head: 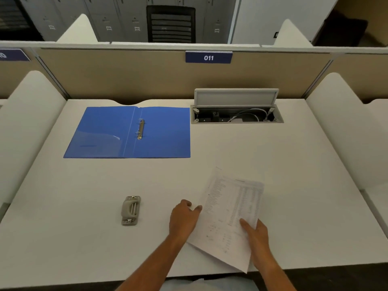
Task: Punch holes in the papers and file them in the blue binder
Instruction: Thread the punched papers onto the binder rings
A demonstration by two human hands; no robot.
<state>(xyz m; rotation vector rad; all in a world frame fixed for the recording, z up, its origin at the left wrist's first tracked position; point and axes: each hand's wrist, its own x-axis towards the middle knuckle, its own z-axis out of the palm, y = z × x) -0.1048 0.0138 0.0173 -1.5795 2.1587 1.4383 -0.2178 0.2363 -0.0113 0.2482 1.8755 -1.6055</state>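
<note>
Both bare forearms reach forward from the bottom edge of the view, angled slightly toward each other. The left hand is palm down, fingers curled loosely, thumb and forefinger pinched at the left edge of the papers. The right hand sits just to its right and a little nearer the body, thumb lying on top of the sheets, fingers hidden beneath.

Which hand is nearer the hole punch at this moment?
The left hand. It is at the left edge of the papers, just right of the hole punch with bare desk between. The right hand grips the papers' far right side, farther from the punch.
</note>
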